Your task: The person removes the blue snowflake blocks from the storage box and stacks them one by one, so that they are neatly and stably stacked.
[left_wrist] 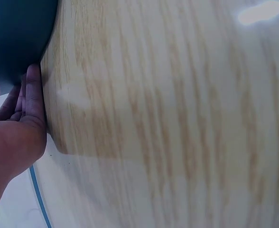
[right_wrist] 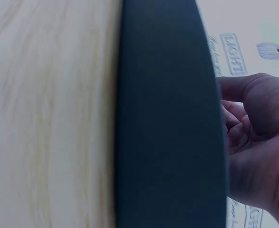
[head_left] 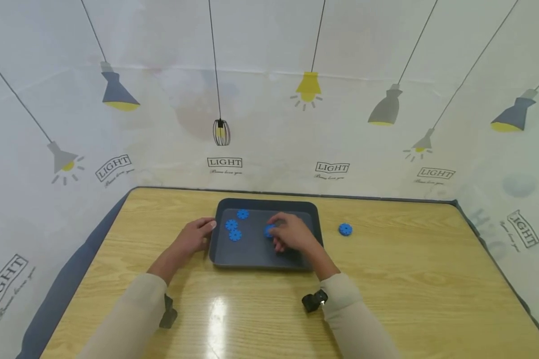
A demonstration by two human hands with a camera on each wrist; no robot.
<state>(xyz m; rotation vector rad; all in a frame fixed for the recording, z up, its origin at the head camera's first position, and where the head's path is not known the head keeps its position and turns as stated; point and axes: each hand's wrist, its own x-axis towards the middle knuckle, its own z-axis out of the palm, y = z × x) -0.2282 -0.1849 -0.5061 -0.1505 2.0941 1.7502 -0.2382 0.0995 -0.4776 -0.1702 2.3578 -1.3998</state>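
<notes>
A dark grey rectangular tray (head_left: 251, 257) lies on the wooden table. Toward its left side are three blue notched discs, one disc (head_left: 242, 214) at the back and two close together in front of it. My left hand (head_left: 194, 235) holds the tray's left wall, fingers along the outside and thumb at the rim. Over the right half of the tray, my right hand (head_left: 292, 233) pinches another blue disc (head_left: 268, 230) between thumb and forefinger, partly covering it. In the right wrist view the tray wall (right_wrist: 170, 123) hides the fingertips and that disc.
To the right of the tray, one more blue disc (head_left: 345, 229), thicker-looking, lies on the wooden table (head_left: 408, 279). A white curtain (head_left: 269, 99) printed with lamps surrounds the table's back and sides. Small black cameras (head_left: 314, 301) sit at both wrists.
</notes>
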